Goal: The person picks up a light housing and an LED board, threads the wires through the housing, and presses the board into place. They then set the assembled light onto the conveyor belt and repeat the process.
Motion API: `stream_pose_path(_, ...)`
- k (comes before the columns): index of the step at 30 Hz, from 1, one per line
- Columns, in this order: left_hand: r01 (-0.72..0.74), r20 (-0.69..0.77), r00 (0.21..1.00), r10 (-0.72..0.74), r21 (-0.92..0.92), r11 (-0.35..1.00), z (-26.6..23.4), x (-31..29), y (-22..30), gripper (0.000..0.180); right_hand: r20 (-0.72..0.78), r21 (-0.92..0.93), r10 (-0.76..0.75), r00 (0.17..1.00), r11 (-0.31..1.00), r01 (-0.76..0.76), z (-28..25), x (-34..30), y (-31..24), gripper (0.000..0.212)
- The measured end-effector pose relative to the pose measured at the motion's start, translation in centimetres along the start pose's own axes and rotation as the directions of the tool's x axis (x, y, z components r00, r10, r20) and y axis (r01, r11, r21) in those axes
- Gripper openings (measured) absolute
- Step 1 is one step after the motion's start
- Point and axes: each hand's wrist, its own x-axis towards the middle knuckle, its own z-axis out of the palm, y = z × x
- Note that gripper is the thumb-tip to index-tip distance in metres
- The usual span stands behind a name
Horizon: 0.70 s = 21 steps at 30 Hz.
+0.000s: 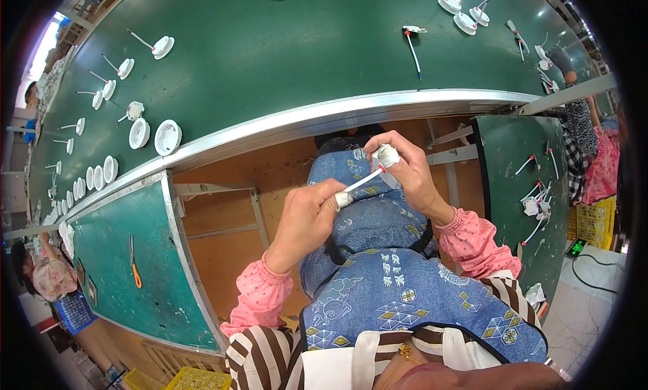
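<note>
Left hand (307, 218) pinching thin white plastic stick (361, 182), right hand (405, 171) fingers closed around small white round cap (387, 155); joining half done, many finished pieces on green table (270, 59)

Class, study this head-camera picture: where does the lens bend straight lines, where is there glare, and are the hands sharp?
Head view: the metal conveyor edge curves strongly, fisheye distortion; black vignette fills the corners; glare whitens the upper-left window area; the left hand and right hand holding the white stick are sharp and evenly lit.

Green conveyor belt (270, 59) carries white round housings (167, 137) and wired parts (413, 46)
</note>
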Motion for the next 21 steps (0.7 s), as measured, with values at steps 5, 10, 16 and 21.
stream_pose_path(5, -0.232, -0.241, 0.912, 0.333, 0.368, 0.900, 0.2, 0.6, -0.8, 0.015, -0.046, 0.134, 0.097, 0.994, 0.987, -0.090, 0.7, -0.3, 0.9, 0.040)
stream_pose_path(10, -0.185, -0.451, 0.889, 0.075, -0.203, 0.962, -1.5, 0.2, 0.4, 0.034, 0.028, 0.583, 0.364, 0.931, 0.750, -0.311, -1.0, 0.6, 0.0, 0.048)
stream_pose_path(16, -0.241, -0.367, 0.917, 0.158, -0.192, 0.951, 2.1, 1.4, 0.2, 0.044, 0.256, 0.808, 0.480, 0.839, 0.370, -0.458, 0.8, 1.4, -0.9, 0.048)
stream_pose_path(21, -0.356, -0.404, 0.908, 0.107, -0.613, 0.706, 3.7, 4.3, 0.8, 0.024, 0.135, 0.689, 0.395, 0.909, 0.622, -0.373, 1.7, 0.8, -1.2, 0.041)
